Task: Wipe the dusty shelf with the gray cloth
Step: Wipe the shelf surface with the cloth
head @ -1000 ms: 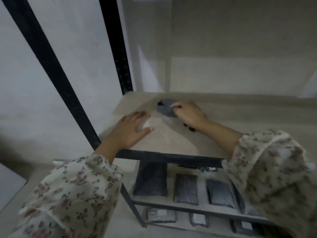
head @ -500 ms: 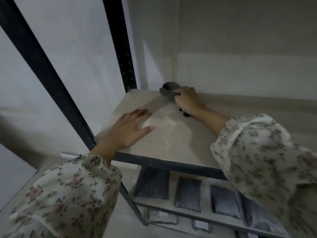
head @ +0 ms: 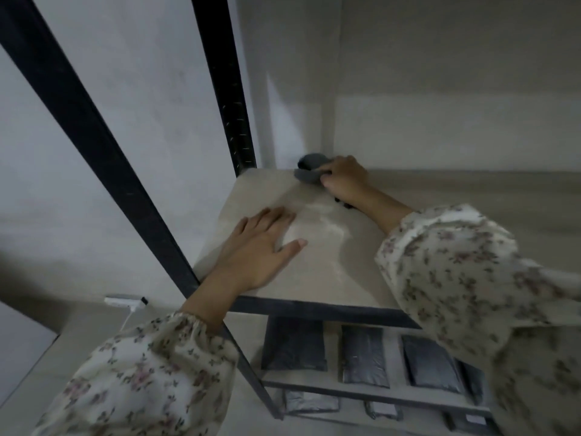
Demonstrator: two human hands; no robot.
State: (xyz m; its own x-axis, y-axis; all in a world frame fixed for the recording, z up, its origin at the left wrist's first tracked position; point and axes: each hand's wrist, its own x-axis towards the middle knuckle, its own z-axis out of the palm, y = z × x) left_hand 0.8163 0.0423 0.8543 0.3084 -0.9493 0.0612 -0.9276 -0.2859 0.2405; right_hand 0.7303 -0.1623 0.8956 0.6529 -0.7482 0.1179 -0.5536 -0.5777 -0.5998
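One gray cloth (head: 309, 171) is seen bunched at the far left corner of the pale shelf (head: 314, 272), pressed against the board where it meets the back wall (head: 440, 130). The cloth is gripped by the right hand (head: 344, 180), whose fingers are curled tightly over its near edge; part of the fabric is left showing to the left of the knuckles. A small dark object is glimpsed beneath the right wrist, but what it is cannot be told.

The left hand (head: 257, 250) is laid flat and open on the shelf near its front left edge, fingers together and thumb spread, with nothing held. Between the two hands, lighter streaks are visible on the board's surface. Both arms are covered by floral sleeves (head: 465, 278) gathered at the wrist.

The shelf is carried by a black metal frame (head: 234, 99), with one upright at the back corner and another slanting across the left foreground. On the lower shelf (head: 361, 393), several dark flat packets (head: 295, 347) are laid side by side, and more packets are seen on the level beneath. A white power strip (head: 124, 301) with its cable is seen on the floor by the left wall.
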